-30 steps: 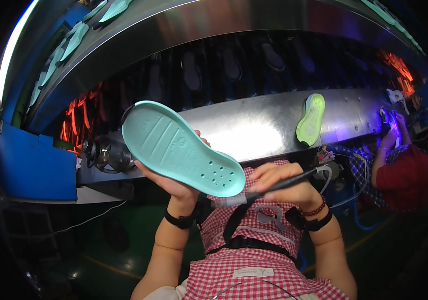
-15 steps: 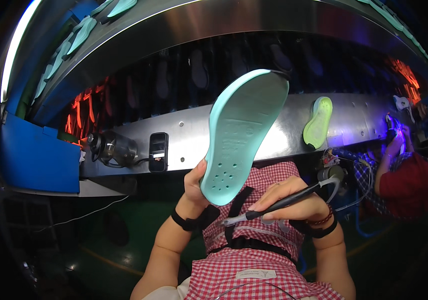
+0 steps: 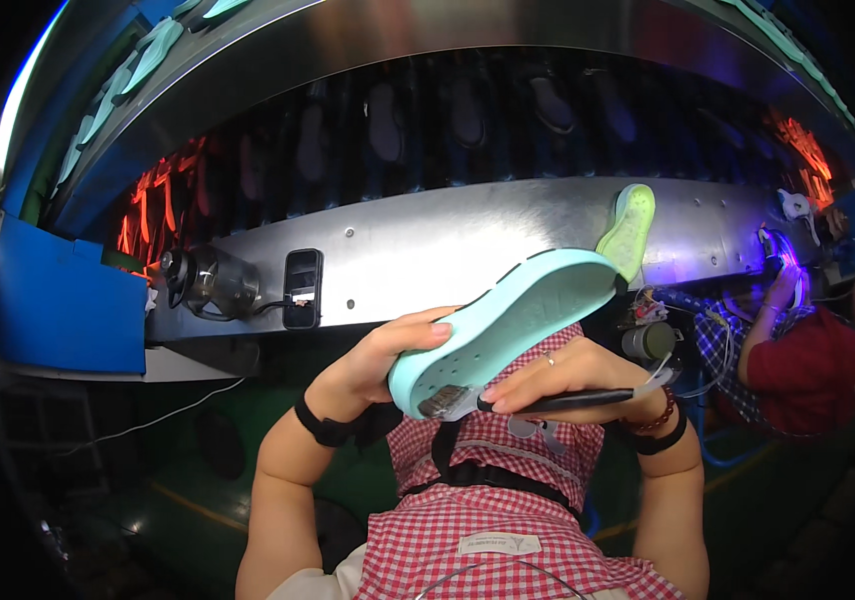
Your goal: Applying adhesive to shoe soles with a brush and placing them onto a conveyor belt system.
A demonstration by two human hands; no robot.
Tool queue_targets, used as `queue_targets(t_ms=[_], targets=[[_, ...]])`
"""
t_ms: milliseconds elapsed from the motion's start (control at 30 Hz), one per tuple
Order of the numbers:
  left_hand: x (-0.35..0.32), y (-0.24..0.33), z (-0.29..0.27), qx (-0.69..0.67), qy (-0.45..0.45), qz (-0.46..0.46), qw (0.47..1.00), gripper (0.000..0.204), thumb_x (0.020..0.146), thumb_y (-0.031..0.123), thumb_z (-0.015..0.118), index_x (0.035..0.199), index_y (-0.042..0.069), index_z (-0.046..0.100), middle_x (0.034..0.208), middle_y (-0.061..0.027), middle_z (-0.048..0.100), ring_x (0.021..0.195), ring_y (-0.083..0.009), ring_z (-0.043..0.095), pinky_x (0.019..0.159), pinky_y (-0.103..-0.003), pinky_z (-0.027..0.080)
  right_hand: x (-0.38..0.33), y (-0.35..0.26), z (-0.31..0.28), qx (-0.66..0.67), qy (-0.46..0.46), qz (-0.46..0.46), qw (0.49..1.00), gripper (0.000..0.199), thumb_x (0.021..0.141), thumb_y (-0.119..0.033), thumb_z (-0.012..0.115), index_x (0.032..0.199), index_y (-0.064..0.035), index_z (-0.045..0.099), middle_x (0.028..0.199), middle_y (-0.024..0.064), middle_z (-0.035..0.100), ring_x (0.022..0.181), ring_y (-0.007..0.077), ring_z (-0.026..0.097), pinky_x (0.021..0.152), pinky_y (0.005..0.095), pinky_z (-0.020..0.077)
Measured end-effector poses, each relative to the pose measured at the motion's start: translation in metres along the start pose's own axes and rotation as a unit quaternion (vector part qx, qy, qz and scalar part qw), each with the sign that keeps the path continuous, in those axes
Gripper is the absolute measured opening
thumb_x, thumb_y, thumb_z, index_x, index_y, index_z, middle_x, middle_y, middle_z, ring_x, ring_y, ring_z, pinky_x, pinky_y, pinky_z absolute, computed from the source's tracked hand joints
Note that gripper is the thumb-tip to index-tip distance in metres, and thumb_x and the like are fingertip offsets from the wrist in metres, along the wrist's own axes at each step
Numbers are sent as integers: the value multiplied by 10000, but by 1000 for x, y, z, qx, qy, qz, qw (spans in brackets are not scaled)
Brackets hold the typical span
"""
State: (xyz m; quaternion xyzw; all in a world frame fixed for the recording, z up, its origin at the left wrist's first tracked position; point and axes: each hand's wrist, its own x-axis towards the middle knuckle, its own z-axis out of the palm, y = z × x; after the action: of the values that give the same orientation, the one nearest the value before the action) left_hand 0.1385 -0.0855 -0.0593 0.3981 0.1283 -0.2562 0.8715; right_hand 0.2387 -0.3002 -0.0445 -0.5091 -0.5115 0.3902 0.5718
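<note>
A light turquoise shoe sole (image 3: 516,318) is gripped by my left hand (image 3: 373,350) near its heel end, thumb over the edge. It lies tilted, toe end up to the right, small holes showing at the heel. My right hand (image 3: 580,375) is closed around the black handle of a brush (image 3: 588,399) with a thin tube at its back end. The brush's dark bristles press on the inner heel of the sole. Past the toe, a yellow-green sole (image 3: 632,228) lies on the metal bench (image 3: 448,220), partly overlapped by the turquoise one in view.
Left on the bench are a clear jug with a dark lid (image 3: 213,283) and a phone (image 3: 303,288). Behind runs a dark row of soles (image 3: 385,125) with glowing red heaters (image 3: 168,195) at its ends. At right, a co-worker in a red top (image 3: 798,365) works under violet light.
The sole has come down and tipped over to the right. The brush tip has moved up onto its heel; before, it was apart from the sole.
</note>
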Motion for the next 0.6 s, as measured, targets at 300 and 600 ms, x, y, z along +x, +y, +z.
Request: queue_targets(t_ms=[300,600], targets=[[-17,3,-5,4,54,-14,998,613,824,339,453,1274,-69,366,1150,-223,520,975,-248,575,829,-334,473,-10,5,-13,-71,36,-63,995,195,718,-19,651,913,-16,655,932,151,653,849,256,651,734,314,529],[-40,7,-17,28,106,56,992,666,754,411,493,1203,-79,456,1095,-203,557,938,-243,567,835,-309,432,-17,16,-10,-74,88,-30,993,208,689,9,683,893,-27,661,950,148,649,882,250,641,762,295,516]])
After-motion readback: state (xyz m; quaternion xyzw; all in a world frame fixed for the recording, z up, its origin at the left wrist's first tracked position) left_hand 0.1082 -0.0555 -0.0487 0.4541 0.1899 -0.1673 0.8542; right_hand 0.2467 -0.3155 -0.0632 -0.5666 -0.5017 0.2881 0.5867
